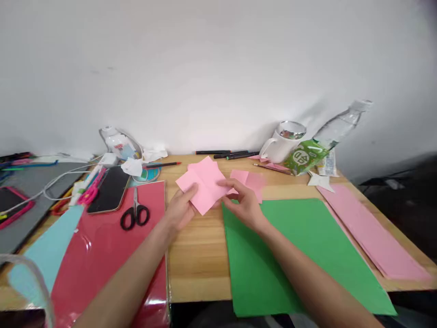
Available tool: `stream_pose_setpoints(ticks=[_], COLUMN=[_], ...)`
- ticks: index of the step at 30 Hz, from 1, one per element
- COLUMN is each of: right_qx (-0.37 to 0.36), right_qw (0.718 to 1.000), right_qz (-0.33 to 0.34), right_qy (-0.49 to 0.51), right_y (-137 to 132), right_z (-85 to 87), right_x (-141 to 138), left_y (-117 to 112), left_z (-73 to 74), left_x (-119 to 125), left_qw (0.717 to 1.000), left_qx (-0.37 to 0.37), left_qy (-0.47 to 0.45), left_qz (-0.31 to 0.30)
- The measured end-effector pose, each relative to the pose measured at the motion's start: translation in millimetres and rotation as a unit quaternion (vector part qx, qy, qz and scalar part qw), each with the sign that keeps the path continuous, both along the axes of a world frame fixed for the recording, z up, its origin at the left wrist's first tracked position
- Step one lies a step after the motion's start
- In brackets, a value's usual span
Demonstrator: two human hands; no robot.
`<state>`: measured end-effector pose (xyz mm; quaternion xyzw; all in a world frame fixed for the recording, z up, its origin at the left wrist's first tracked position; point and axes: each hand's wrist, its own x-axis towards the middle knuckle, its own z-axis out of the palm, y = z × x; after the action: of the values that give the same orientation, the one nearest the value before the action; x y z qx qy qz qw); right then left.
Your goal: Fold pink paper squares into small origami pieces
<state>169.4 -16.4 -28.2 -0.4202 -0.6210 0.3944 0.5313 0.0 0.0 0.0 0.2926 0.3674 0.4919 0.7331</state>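
Observation:
Above the wooden table, my left hand (pixel 180 207) grips the left edge of a folded pink paper (pixel 205 184), thumb on top. The paper has several pointed corners and crease lines. At its right side, my right hand (pixel 244 202) pinches the edge between thumb and fingers. More pink paper pieces (pixel 248 181) lie behind the right hand, partly hidden by it. Beneath my right forearm is a stack of green paper (pixel 293 246). Left of my left hand, black-handled scissors (pixel 135 212) rest on a red paper pack (pixel 112 255) in clear plastic.
A dark phone (pixel 108 189) and a white bottle (pixel 118 143) are at the left. Several pens (pixel 225 153) line the wall. At the back right stand a white mug (pixel 283 141), a green packet (pixel 305 157) and a tilted clear bottle (pixel 341 123). Pink sheets (pixel 370 232) lie far right.

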Motion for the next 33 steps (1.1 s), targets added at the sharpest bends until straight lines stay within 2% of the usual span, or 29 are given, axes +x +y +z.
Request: stream_pose_setpoints(ticks=[9,14,17,21,22,24,26,28,33], right_qx=[0.048,0.104,0.141,0.159,0.161,0.164,0.165,0.156,0.094], right_qw=[0.998,0.99,0.979,0.969,0.967,0.966,0.966,0.972,0.994], right_qz=[0.015,-0.001,-0.027,-0.048,-0.044,-0.027,-0.007,0.003,-0.016], right_qy=[-0.037,-0.1,-0.143,-0.185,-0.191,-0.199,-0.198,-0.173,-0.046], right_y=[0.6,-0.3,-1.5,-3.9,-4.5,-5.3,-5.4,-4.7,-1.1], right_z=[0.2,2.4,1.9,-0.8,-1.6,-3.0,-3.8,-3.8,-4.2], right_x=[2.4,2.2,1.7,-0.1,-0.6,-1.3,-1.6,-1.4,0.4], left_y=[-0.4,1.7,2.0,0.1,-0.2,0.1,1.3,2.7,2.9], left_z=[3.7,1.1,2.0,4.3,3.8,1.0,-2.6,-5.1,-4.6], left_x=[1.2,-1.8,-3.6,-1.5,-0.2,2.3,3.8,4.0,2.7], left_qw=[0.999,0.998,0.998,0.991,0.99,0.991,0.99,0.988,0.986], left_qx=[-0.04,-0.047,-0.015,0.084,0.105,0.127,0.129,0.126,0.121], left_qy=[-0.011,-0.021,-0.044,-0.051,-0.035,0.009,0.046,0.061,0.085], left_qz=[-0.019,-0.035,-0.049,-0.089,-0.083,-0.029,0.032,0.067,0.081])
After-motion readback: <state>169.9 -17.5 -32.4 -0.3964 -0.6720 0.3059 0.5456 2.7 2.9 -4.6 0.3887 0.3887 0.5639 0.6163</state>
